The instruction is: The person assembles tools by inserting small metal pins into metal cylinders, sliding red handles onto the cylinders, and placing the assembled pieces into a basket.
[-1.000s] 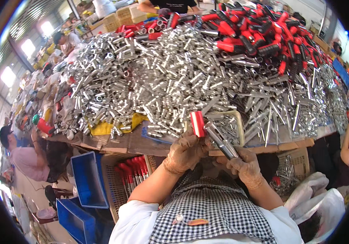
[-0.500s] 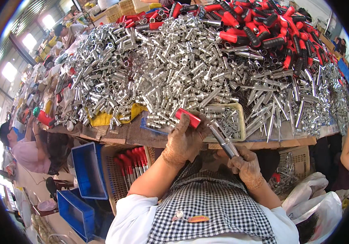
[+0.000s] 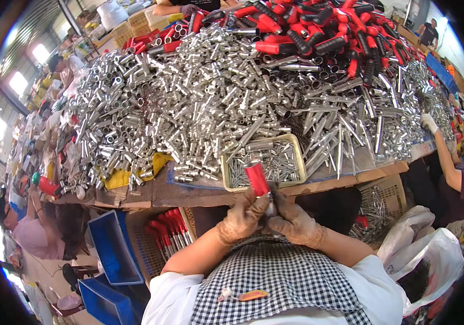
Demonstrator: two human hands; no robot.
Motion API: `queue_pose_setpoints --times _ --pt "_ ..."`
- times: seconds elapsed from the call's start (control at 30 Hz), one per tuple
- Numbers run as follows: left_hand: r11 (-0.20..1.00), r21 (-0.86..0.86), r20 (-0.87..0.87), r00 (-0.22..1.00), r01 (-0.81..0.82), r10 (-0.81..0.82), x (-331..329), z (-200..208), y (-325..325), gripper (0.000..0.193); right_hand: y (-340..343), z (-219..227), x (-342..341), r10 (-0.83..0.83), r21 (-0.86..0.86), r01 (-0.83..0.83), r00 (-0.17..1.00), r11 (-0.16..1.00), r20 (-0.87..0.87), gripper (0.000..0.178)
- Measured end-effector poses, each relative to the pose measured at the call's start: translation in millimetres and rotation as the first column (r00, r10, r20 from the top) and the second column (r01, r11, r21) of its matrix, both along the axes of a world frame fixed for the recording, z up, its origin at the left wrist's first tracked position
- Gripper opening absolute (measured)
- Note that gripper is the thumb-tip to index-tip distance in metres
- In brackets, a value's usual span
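Both my hands wear stained work gloves and meet in front of my checked apron, below the table's front edge. Between them, a red cylindrical sleeve points up and away from me, its open round end uppermost. Just below it, a bit of a metal tube shows between the gloves. My left hand is closed around the left side of this red-sleeved tube. Closed against it from the right is my right hand. The fingers hide most of the tube and how the two parts join.
A cream tray of small metal parts sits at the table edge. Behind it lie heaped metal tubes and red-and-black handles. Blue bins and a crate of red-handled pieces stand lower left. Co-workers are on both sides.
The red sleeve and metal tube, held apart before in separate hands, are now together. Both hands have come together closer to my body, and the view has shifted.
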State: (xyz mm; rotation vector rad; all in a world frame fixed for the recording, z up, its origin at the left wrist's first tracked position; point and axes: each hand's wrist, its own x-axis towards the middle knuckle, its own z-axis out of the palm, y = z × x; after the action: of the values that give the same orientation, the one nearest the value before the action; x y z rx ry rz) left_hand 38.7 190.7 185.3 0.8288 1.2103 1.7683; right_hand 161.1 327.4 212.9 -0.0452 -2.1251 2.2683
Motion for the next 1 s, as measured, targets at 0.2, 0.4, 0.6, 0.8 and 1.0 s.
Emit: queue_pose_setpoints --times 0.2,0.4,0.6,0.8,1.0 --pt "0.998 -0.044 0.461 0.886 -0.033 0.050 -4 15 -29 0.051 38 49 -23 0.050 0.778 -0.124 0.992 0.615 0.119 0.031" --pt "0.955 -0.280 0.452 0.891 0.097 0.042 -5 20 -50 0.042 104 53 -68 -0.300 0.869 0.343 0.923 0.357 -0.241 0.031" --pt "0.899 -0.414 0.314 0.949 0.142 -0.006 -3 19 -44 0.039 73 48 -133 -0.164 0.959 0.223 0.967 0.176 -0.195 0.032" --pt "0.881 -0.462 0.236 0.972 0.104 0.010 -4 27 -47 0.030 77 48 -172 -0.226 0.999 0.006 0.974 0.052 0.006 0.021" --pt "0.907 -0.420 0.264 0.953 -0.023 0.146 -2 20 -51 0.031 75 40 -165 -0.035 0.991 0.064 0.998 0.121 -0.060 0.021"
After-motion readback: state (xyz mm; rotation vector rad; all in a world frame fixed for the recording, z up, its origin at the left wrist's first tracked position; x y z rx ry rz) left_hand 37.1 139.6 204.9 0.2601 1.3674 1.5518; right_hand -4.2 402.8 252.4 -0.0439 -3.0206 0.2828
